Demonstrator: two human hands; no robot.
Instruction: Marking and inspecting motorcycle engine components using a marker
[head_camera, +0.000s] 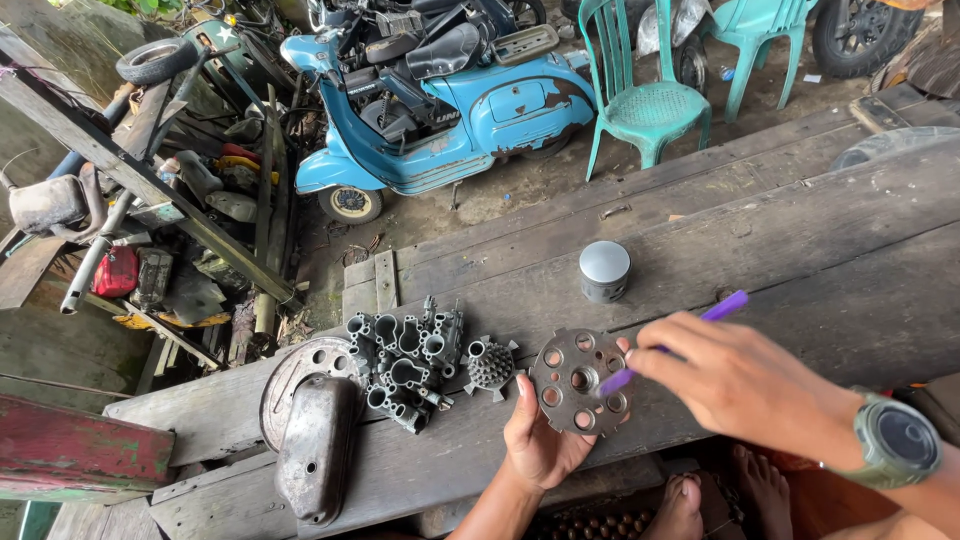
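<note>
You hold a dull grey round metal disc (580, 382) patterned with a ring of holes and a purple plastic brush (668, 345), near a silver-grey metal piston (604, 270), a light blue rust-patched scooter (455, 100) and turquoise plastic chairs (645, 100).

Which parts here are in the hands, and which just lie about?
In hand: round holed metal disc in left hand; purple brush in right hand.
Lying about: piston, carburettor body, small finned gear, metal cover, blue scooter.
</note>
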